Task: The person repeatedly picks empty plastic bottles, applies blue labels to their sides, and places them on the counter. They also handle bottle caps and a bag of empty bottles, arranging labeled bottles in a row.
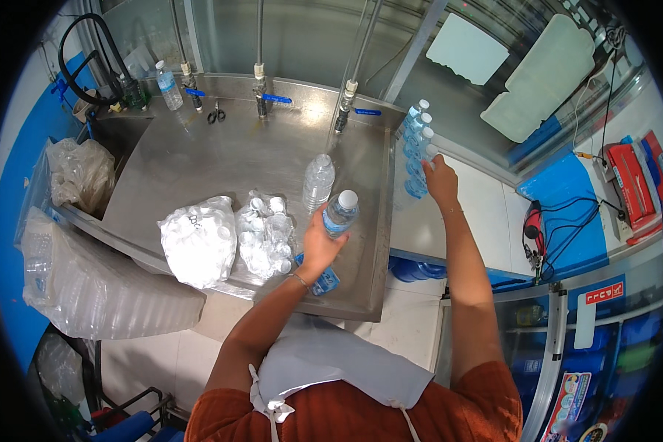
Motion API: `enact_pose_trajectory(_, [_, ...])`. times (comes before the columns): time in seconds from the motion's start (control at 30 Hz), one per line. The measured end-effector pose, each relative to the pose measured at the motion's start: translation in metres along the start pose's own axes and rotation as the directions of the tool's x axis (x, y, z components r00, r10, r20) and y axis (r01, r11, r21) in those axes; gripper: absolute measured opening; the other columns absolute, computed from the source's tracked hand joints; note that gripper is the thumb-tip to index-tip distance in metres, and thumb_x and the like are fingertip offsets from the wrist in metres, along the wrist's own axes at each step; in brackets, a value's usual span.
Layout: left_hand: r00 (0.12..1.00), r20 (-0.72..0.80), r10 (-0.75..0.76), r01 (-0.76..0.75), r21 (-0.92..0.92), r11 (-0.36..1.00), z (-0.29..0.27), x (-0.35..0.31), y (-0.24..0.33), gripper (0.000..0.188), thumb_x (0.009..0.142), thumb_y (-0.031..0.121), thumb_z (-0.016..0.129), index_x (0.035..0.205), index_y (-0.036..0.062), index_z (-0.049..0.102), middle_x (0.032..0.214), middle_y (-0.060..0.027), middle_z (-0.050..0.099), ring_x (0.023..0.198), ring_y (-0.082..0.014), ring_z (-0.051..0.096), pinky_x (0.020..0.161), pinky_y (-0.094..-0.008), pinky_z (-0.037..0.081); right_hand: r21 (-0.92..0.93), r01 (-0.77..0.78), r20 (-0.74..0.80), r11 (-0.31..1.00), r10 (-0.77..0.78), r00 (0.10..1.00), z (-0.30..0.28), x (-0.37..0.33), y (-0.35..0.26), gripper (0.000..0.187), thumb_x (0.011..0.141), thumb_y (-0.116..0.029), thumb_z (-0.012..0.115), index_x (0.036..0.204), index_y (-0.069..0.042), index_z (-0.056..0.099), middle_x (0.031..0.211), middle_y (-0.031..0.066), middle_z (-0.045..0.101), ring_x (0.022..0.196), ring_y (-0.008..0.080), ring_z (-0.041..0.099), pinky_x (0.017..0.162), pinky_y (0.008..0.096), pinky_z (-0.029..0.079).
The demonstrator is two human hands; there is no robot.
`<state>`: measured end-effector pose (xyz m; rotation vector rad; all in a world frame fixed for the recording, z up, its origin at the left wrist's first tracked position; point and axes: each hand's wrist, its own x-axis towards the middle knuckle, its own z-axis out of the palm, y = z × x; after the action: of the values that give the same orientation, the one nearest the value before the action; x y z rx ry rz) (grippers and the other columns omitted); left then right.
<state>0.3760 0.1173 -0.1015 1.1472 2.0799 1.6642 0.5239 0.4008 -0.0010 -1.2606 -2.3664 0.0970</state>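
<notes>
My left hand is wrapped round a capped water bottle with a blue label, held upright over the steel counter. Just beyond it stands a clear plastic bottle without a visible label. Off to the right, my right hand has its fingers closed at the top of the nearest labelled bottle in a row. The other bottles of that row, white-capped, stand behind it on a white surface. Blue labels lie under my left wrist.
Two clear bags with white caps rest at the counter's front. Blue-handled taps, scissors and another bottle are along the back. A large bag of empty bottles leans at the left. Tools and cables lie right.
</notes>
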Motion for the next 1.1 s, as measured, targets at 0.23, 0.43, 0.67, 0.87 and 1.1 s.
enact_pose_trajectory(0.23, [0.990, 0.103, 0.096, -0.087, -0.095, 0.992, -0.009, 0.006, 0.027, 0.059, 0.065, 0.017, 0.081, 0.116, 0.0016, 0.056, 0.101, -0.0216, 0.066, 0.094, -0.0379, 0.066, 0.081, -0.0420, 0.052, 0.172, 0.400, -0.204, 0.900, -0.365, 0.908, -0.051, -0.043, -0.067, 0.040, 0.092, -0.029, 0.065, 0.124, -0.007, 0.058, 0.103, 0.0179, 0.060, 0.093, 0.0299, 0.060, 0.080, 0.0393, 0.049])
enact_pose_trajectory(0.43, [0.676, 0.733, 0.079, 0.422, -0.473, 0.773, -0.032, 0.001, 0.071, 0.058, 0.067, 0.014, 0.078, 0.118, -0.0004, 0.056, 0.104, -0.0143, 0.068, 0.087, -0.0245, 0.069, 0.079, -0.0372, 0.055, 0.728, 0.232, 0.060, 0.646, -0.396, 0.916, -0.087, -0.082, -0.095, 0.025, 0.098, -0.029, 0.058, 0.098, -0.004, 0.058, 0.071, 0.0045, 0.051, 0.062, 0.0152, 0.047, 0.059, 0.0277, 0.040])
enact_pose_trajectory(0.67, [0.342, 0.934, 0.104, 0.601, -0.303, 0.740, -0.033, 0.001, 0.082, 0.065, 0.068, 0.026, 0.082, 0.121, -0.0011, 0.055, 0.104, -0.0109, 0.068, 0.089, -0.0208, 0.068, 0.081, -0.0348, 0.054, 0.757, 0.166, 0.161, 0.632, -0.426, 0.890, -0.099, -0.110, -0.064, 0.023, 0.099, -0.022, 0.052, 0.087, -0.003, 0.053, 0.064, 0.0065, 0.045, 0.056, 0.0135, 0.042, 0.054, 0.0290, 0.036])
enact_pose_trajectory(0.87, [0.667, 0.739, -0.094, 0.080, 0.054, 0.995, -0.003, -0.013, 0.099, 0.079, 0.069, 0.030, 0.085, 0.130, -0.0037, 0.048, 0.110, -0.0195, 0.067, 0.099, -0.0376, 0.066, 0.087, -0.0431, 0.051, 0.560, 0.158, 0.242, 0.813, -0.342, 0.908, -0.110, -0.118, -0.055, 0.023, 0.096, -0.025, 0.055, 0.086, -0.003, 0.055, 0.064, 0.0167, 0.054, 0.057, 0.0319, 0.052, 0.055, 0.0374, 0.041])
enact_pose_trajectory(1.1, [0.883, 0.460, 0.095, -0.125, 0.035, 0.992, -0.010, -0.011, 0.084, 0.061, 0.080, 0.023, 0.076, 0.129, -0.0014, 0.050, 0.128, -0.0182, 0.055, 0.112, -0.0364, 0.060, 0.091, -0.0417, 0.049, 0.093, 0.213, 0.038, 0.973, -0.217, 0.975, -0.106, -0.102, -0.032, 0.025, 0.093, -0.032, 0.061, 0.087, -0.007, 0.058, 0.064, 0.0178, 0.062, 0.063, 0.0389, 0.063, 0.056, 0.0442, 0.047])
